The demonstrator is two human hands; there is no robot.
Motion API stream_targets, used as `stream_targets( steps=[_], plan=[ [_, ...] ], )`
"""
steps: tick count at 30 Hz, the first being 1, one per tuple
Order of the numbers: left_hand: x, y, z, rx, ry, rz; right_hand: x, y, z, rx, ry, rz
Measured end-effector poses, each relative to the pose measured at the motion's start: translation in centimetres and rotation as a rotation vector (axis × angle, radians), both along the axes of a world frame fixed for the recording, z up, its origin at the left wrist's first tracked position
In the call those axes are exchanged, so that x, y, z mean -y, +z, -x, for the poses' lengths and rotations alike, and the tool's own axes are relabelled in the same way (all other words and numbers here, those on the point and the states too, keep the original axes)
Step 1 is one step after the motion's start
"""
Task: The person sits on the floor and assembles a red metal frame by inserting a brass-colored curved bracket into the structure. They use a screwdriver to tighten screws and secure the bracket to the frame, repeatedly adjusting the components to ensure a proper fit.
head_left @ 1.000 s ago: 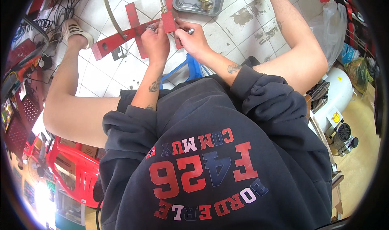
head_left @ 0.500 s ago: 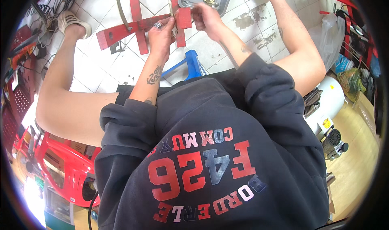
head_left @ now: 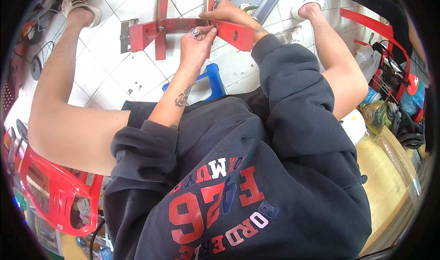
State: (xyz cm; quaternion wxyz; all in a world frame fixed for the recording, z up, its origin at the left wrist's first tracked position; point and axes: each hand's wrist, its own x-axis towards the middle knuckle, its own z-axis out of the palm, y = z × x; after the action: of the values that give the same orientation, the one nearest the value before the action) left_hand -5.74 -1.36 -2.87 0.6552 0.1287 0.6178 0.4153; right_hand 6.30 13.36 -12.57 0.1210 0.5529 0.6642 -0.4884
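A red painted metal frame (head_left: 178, 25) stands on the tiles in front of me, with flat crosspieces, round holes and tall thin rods. My left hand (head_left: 198, 42), wearing a ring, pinches thumb and forefinger against the inner end of its right-hand red bar (head_left: 238, 34). Whatever small part lies between those fingertips is too small to name. Behind that bar, my right hand (head_left: 229, 13) has its fingers curled in beside the right rod; the bar and the hand itself hide what they hold.
A grey metal tray (head_left: 268, 1) with metal parts in it lies beyond my right hand. Below the frame is a blue plastic stool (head_left: 214, 79). A red plastic chair (head_left: 62, 193) stands at left. Bags and clutter line the right side, where another person's dark-clad leg (head_left: 378, 1) shows.
The right-hand red bar, seen end-on before, now extends rightward with its hole showing. My right hand has moved behind it. Another person's leg has come into view at upper right.
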Motion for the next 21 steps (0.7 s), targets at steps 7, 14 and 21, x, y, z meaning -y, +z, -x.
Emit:
stream_targets(
  steps=[7,14,21],
  plan=[
    [-1.3,1.5,0.7,0.067,0.019,0.009,-0.4,-0.9,1.1,-0.013,-0.008,0.108],
    [-1.2,1.0,2.4,0.219,-0.048,-0.015,0.4,2.7,-1.6,0.009,-0.239,0.112],
    [-3.1,0.0,4.7,0.147,-0.382,-0.118,0.5,13.6,-1.9,-0.149,-0.360,0.447]
  ],
)
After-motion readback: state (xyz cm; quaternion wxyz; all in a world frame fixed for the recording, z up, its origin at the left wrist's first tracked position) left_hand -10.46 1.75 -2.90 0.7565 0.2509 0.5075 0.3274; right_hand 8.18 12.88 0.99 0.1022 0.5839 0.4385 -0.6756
